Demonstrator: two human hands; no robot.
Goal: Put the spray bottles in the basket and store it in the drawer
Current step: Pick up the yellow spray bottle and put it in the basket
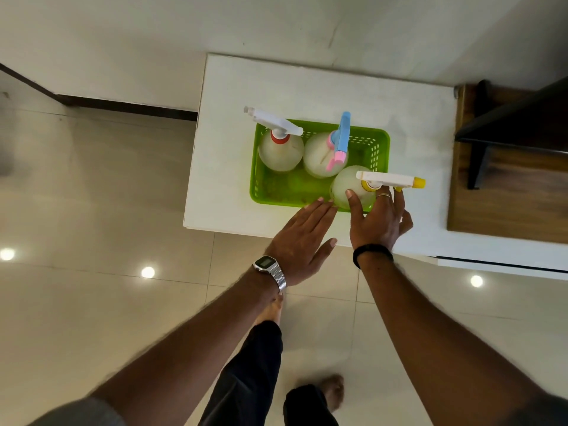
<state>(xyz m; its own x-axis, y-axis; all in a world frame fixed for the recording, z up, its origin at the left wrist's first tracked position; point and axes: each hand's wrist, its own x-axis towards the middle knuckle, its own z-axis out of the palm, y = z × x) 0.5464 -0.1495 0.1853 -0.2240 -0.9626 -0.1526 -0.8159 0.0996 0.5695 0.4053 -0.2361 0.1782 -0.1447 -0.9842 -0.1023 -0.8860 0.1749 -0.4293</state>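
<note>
A green plastic basket (379,142) stands on a white cabinet top (307,87). Three pale spray bottles stand upright in it. One has a red collar and a white trigger (278,149), one a blue and pink trigger (319,155), and one a yellow-tipped white trigger (353,187) at the front right corner. My right hand (378,219) wraps the near side of the yellow-tipped bottle, with the thumb on its left and the fingers on its right under the trigger. My left hand (302,238) is flat with its fingers apart, and the fingertips reach the basket's front rim.
The cabinet's front edge is just under my wrists, with a dark gap line (491,262) below it to the right. A wooden surface with a dark bar (507,167) adjoins on the right. The tiled floor (92,210) and my legs are below.
</note>
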